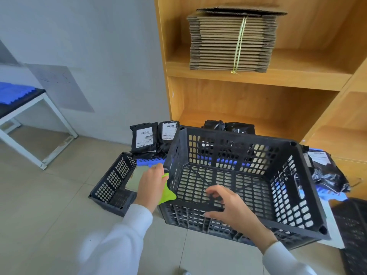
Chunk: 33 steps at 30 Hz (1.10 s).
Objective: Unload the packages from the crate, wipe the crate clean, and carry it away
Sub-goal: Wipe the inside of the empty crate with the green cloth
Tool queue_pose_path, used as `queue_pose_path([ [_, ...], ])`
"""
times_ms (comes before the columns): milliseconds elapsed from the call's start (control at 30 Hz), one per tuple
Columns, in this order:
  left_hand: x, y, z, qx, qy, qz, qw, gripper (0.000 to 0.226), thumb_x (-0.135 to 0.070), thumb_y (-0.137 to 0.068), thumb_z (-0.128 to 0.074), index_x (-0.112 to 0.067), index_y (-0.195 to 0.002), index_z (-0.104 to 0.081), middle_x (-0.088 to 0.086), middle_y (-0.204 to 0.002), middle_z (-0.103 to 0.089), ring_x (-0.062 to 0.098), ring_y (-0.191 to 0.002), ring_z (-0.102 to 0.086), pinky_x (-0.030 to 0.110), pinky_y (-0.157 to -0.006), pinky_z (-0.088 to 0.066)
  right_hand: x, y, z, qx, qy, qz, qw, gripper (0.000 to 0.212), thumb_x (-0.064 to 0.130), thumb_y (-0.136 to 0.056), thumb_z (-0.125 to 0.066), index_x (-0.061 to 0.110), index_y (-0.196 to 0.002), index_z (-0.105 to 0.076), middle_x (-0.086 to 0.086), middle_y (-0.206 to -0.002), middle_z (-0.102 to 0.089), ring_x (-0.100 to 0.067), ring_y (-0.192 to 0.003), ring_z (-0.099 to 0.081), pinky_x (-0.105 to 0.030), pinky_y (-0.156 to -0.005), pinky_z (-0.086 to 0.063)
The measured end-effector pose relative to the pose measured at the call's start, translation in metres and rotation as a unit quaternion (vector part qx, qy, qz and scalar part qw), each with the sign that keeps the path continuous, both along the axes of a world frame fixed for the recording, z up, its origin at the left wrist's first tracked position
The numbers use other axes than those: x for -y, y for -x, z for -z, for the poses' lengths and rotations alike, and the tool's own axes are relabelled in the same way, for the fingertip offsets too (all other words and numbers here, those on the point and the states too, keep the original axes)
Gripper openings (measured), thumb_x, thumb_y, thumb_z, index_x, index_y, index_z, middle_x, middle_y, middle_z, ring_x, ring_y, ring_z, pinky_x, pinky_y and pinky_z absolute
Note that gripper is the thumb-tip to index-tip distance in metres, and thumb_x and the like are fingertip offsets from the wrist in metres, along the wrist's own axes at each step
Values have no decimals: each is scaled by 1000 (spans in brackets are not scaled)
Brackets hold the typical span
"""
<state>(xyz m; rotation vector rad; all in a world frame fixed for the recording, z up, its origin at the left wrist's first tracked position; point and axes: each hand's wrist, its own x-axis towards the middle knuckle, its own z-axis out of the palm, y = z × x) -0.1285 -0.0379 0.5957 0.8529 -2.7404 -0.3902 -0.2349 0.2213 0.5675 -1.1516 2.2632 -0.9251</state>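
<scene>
A black perforated plastic crate (282,187) fills the middle of the head view, tilted towards me and with nothing inside. My right hand (228,207) grips its near rim, fingers hooked over the edge. My left hand (152,185) presses a lime-green cloth (167,193) against the outside of the crate's left wall. Black packages with white labels (145,138) stand on a blue pallet (148,161) behind the crate. More black packages (327,171) lie to the right.
A smaller black crate (114,185) lies tipped on the tiled floor to the left. A wooden shelf unit (258,80) behind holds a tied stack of flattened cardboard (230,40). A white-framed bench (37,120) stands at far left. Another dark crate (353,231) sits at right.
</scene>
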Motion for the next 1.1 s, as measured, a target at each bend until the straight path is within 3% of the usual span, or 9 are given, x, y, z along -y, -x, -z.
queue_pose_path([
  [200, -38, -19, -1, 18, -34, -56, 998, 19, -18, -98, -66, -14, -91, -48, -3, -75, -53, 18, -68, -51, 27, -63, -37, 1, 1, -3, -15, 1, -7, 1000, 64, 48, -77, -82, 38, -132, -50, 25, -128, -54, 5, -120, -50, -25, -102, -49],
  [333, -61, -23, -3, -9, -144, -64, 987, 26, -15, -100, -58, -14, -83, -38, 6, -75, -59, 18, -42, -61, 22, -34, -38, -2, -2, -5, -60, 24, -46, 997, 61, 41, -82, -80, 35, -136, -53, 23, -132, -55, 3, -121, -51, -32, -102, -51],
  [433, -85, -20, -6, -57, -220, -94, 969, 25, -15, -99, -58, -12, -83, -40, 11, -77, -62, 17, -35, -62, 25, -30, -37, -7, -1, -7, -110, 38, -82, 990, 72, 40, -82, -81, 34, -145, -46, 16, -141, -50, -3, -135, -42, -37, -112, -42],
  [533, -112, -16, -3, -113, -291, -137, 940, 19, -17, -97, -64, -9, -89, -48, 11, -78, -63, 22, -44, -67, 33, -35, -50, -14, -10, -18, -151, 54, -120, 980, 90, 57, -79, -75, 40, -154, -28, 16, -155, -34, -9, -150, -21, -37, -121, -24],
  [600, -127, -13, -2, -157, -335, -157, 916, 19, -22, -95, -66, -13, -89, -52, 9, -78, -64, 26, -61, -70, 40, -47, -58, -17, -26, -24, -153, 95, -108, 978, 81, 56, -86, -69, 38, -154, -29, 15, -157, -34, -9, -152, -19, -36, -121, -21],
  [700, -134, -13, 1, -169, -338, -169, 910, 13, -21, -99, -57, -13, -91, -53, 4, -76, -63, 29, -75, -65, 38, -64, -54, -10, -52, -22, -154, 148, -76, 974, 51, 31, -98, -62, 21, -147, -49, 3, -143, -56, -10, -135, -46, -20, -113, -34],
  [767, -126, -18, 2, -155, -347, -144, 913, 7, -16, -102, -50, -13, -96, -53, 5, -80, -64, 30, -74, -67, 41, -63, -59, 2, -62, -20, -154, 110, -46, 981, 44, 26, -103, -55, 21, -146, -50, 1, -132, -62, -16, -121, -57, -25, -99, -47],
  [967, -58, -25, -6, -79, -147, -88, 982, 6, -19, -97, -60, -24, -98, -57, -8, -73, -58, 18, -69, -60, 32, -57, -41, 36, -63, -17, -141, 11, 63, 988, 32, 27, -100, -57, 17, -129, -65, 1, -125, -64, -22, -114, -60, -38, -93, -49],
  [1100, -2, -12, 4, -54, -168, -73, 982, 29, -25, -104, -50, -18, -132, -52, 3, -102, -66, 27, -88, -64, 35, -66, -41, 58, -65, -12, -126, 8, 104, 987, 29, 32, -94, -68, 17, -119, -72, 2, -113, -61, -21, -108, -57, -33, -94, -43],
])
